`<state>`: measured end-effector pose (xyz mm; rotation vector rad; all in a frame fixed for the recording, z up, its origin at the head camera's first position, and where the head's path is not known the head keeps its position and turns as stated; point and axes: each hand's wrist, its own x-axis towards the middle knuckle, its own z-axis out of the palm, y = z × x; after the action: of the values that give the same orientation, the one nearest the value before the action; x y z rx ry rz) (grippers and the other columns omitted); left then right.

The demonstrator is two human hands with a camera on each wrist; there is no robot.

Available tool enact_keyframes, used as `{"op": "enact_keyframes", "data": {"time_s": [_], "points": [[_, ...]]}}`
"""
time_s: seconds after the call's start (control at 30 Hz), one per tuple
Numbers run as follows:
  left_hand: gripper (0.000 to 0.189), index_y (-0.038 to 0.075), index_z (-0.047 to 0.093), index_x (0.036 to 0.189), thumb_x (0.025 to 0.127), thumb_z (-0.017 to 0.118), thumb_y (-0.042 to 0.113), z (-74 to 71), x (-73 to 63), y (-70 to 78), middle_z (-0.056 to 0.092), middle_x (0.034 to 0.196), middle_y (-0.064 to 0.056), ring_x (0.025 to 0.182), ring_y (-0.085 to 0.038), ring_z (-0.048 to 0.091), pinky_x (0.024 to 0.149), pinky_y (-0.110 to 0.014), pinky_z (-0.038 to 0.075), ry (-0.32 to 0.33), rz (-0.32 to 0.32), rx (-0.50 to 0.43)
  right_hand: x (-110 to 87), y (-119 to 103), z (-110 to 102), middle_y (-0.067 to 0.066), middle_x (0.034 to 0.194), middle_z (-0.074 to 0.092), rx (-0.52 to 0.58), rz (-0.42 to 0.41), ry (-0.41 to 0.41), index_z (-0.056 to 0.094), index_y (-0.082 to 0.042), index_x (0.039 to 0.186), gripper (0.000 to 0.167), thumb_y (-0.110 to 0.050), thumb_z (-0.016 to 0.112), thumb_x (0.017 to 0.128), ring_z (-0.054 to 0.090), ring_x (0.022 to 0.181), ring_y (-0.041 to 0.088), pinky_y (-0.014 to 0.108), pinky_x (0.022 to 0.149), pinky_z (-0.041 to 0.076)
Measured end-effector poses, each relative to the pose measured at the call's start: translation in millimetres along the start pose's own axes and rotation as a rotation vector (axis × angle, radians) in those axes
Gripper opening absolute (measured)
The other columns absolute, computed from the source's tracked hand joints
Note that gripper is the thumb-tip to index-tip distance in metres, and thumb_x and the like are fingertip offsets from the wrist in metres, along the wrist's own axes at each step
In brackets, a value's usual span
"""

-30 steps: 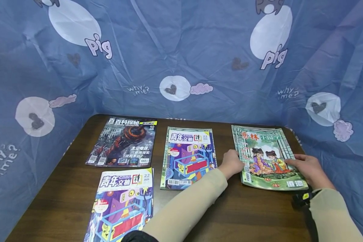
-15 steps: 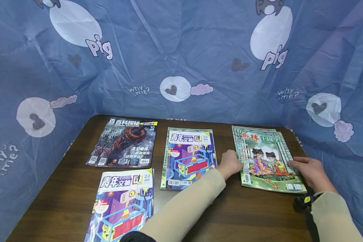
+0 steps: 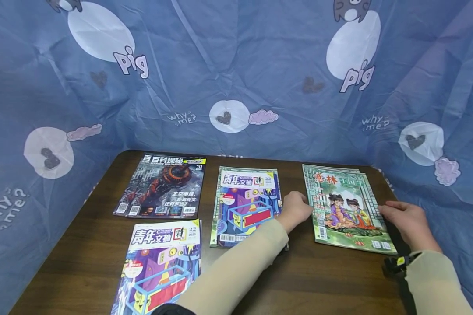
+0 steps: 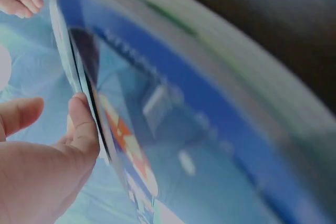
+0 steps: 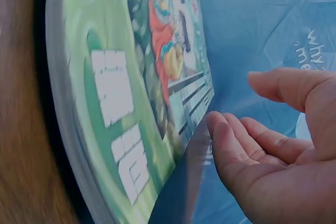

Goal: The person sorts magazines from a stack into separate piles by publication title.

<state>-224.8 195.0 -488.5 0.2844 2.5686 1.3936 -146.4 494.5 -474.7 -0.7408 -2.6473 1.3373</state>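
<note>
A stack of green magazines (image 3: 351, 214) lies at the right of the table, its top cover showing two cartoon children. My right hand (image 3: 407, 223) is beside that stack's right edge. In the right wrist view, the thumb stands apart from the relaxed fingers (image 5: 223, 135), whose tips are right at the cover's edge. My left hand (image 3: 297, 209) is between the green stack and the middle stack of magazines, topped by a purple magazine (image 3: 248, 210). In the left wrist view, the left fingers (image 4: 84, 129) lie along a blue-bordered magazine's edge, thumb apart. Neither hand grips anything.
Overlapping dark science magazines (image 3: 163, 186) lie at the back left. Another purple magazine (image 3: 157, 267) lies at the front left. Behind the brown wooden table (image 3: 319, 280) hangs a blue printed cloth (image 3: 236, 65), which also runs along both sides.
My right thumb has come off the green cover, and the right hand has moved slightly right. The left hand has drawn a little left, away from the green stack, whose top magazine has shifted slightly left.
</note>
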Motion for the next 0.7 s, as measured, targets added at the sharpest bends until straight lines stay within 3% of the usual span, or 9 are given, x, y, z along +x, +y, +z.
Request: {"op": "enact_keyframes", "data": {"time_s": [0.03, 0.13, 0.4, 0.7], "points": [[0.022, 0.001, 0.077, 0.1, 0.08, 0.077, 0.011, -2.9, -1.4, 0.4, 0.071, 0.09, -0.006, 0.081, -0.017, 0.061, 0.07, -0.027, 0.053, 0.001, -0.002, -0.009, 0.4, -1, 1, 0.033, 0.131, 0.054, 0.022, 0.005, -0.004, 0.046, 0.02, 0.138, 0.069, -0.029, 0.069, 0.096, 0.055, 0.078, -0.006, 0.017, 0.066, 0.053], [0.032, -0.002, 0.074, 0.111, 0.083, 0.077, 0.013, -9.5, -3.3, 0.0, 0.073, 0.101, -0.01, 0.085, -0.017, 0.063, 0.076, -0.028, 0.054, 0.005, 0.002, -0.036, 0.7, -7, 5, 0.032, 0.133, 0.051, 0.069, 0.027, -0.012, 0.042, 0.019, 0.141, 0.071, -0.029, 0.069, 0.097, 0.055, 0.078, -0.007, 0.019, 0.071, 0.056], [0.033, -0.007, 0.07, 0.116, 0.086, 0.075, 0.007, -30.2, -7.7, -6.4, 0.069, 0.087, -0.004, 0.077, -0.013, 0.063, 0.07, -0.025, 0.053, 0.008, 0.076, -0.142, -10.1, -22, 14, 0.033, 0.14, 0.049, 0.054, 0.034, -0.008, 0.04, 0.015, 0.146, 0.074, -0.035, 0.066, 0.099, 0.053, 0.081, -0.008, 0.018, 0.071, 0.054], [0.036, -0.006, 0.069, 0.119, 0.088, 0.074, 0.011, -58.9, -12.5, -14.6, 0.068, 0.09, -0.003, 0.086, -0.017, 0.064, 0.078, -0.028, 0.053, 0.048, 0.082, -0.133, -18.3, -43, 29, 0.028, 0.141, 0.052, 0.039, 0.018, -0.01, 0.043, 0.007, 0.149, 0.078, -0.047, 0.066, 0.097, 0.057, 0.086, -0.002, 0.029, 0.078, 0.054]]}}
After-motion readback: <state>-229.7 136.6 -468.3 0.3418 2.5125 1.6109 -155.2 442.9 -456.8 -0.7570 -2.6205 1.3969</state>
